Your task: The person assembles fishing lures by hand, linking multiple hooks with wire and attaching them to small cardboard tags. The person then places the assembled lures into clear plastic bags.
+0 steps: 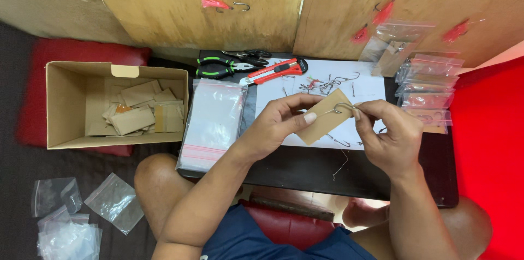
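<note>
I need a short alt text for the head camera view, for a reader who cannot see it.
Two bare hands hold a brown card over a black tray: the left hand grips the card, the right hand pinches a hook against it. Nearby lie a cardboard box, clear bags, pliers and a red knife.

My left hand (pixel 273 126) and right hand (pixel 390 134) meet over the paper (pixel 305 82) on the board (pixel 305 170) across my lap, card (pixel 326 118) between them, hook (pixel 343 108) on the card. Loose hooks (pixel 333 82) lie farther on the paper. Cutter (pixel 275 71) and pliers (pixel 221 67) at far edge. Bag stack (pixel 213 123) left of paper; box (pixel 114 104) farther left. Filled bags (pixel 426 91) at right. Empty bags (pixel 71 216) near left, on the floor.
</note>
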